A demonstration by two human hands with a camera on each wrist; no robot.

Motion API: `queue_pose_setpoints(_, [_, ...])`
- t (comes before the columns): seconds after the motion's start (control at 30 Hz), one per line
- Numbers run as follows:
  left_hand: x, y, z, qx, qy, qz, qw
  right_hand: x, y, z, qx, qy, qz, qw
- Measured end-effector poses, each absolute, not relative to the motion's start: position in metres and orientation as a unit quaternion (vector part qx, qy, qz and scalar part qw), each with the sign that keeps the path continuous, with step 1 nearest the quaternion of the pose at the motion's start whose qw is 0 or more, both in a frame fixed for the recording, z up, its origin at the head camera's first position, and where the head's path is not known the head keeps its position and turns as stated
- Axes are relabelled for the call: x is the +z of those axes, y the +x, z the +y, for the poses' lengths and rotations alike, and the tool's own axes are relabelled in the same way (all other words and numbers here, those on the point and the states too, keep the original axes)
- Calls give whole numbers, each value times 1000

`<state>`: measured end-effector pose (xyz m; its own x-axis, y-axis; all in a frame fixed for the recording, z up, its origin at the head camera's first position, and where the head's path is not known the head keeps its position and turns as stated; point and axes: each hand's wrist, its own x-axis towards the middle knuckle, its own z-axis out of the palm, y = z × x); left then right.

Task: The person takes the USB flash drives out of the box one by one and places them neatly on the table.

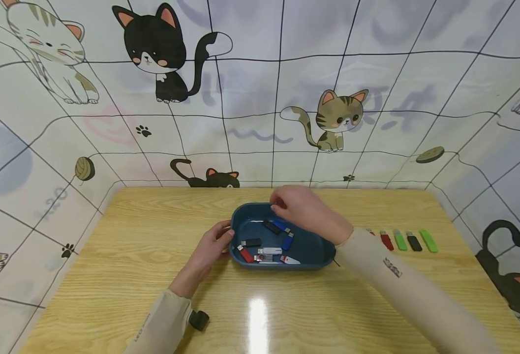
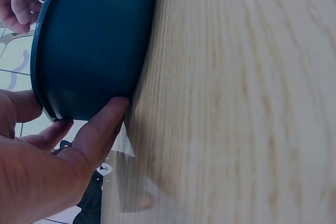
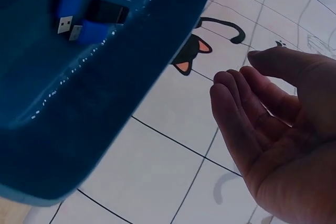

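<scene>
A person's left hand holds the near-left end of a blue tray, thumb at the rim and fingers against the outer wall. The right hand is raised by the tray's far edge, its fingers loosely curved, with a narrow gap between thumb and fingertips. Just below that hand, on the side closer to the person, a black USB stick and two blue USB sticks lie in the tray. Nearer the left hand, to its right, sit a second black stick, a red stick, and a cluster of white sticks with a silver one among them. Well to the right of the right hand, on the wooden table, a row runs outward past the sleeve: red sticks, the leftmost partly hidden, then a green stick, a black one and another green piece. Beyond both hands hangs a cat-patterned cloth.
</scene>
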<state>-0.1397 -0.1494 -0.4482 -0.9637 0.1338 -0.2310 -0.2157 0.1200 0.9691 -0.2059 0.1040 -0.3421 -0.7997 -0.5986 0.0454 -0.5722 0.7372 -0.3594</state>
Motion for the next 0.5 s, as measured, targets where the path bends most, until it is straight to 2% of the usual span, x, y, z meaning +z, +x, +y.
queue_pose_setpoints(0.23, [-448, -140, -149, 665, -29, 734, 132, -361, -216, 92, -137, -328, 930, 95])
queue_pose_setpoints(0.5, [-450, -139, -149, 669, -27, 732, 128, -376, -228, 83, -98, -346, 926, 119])
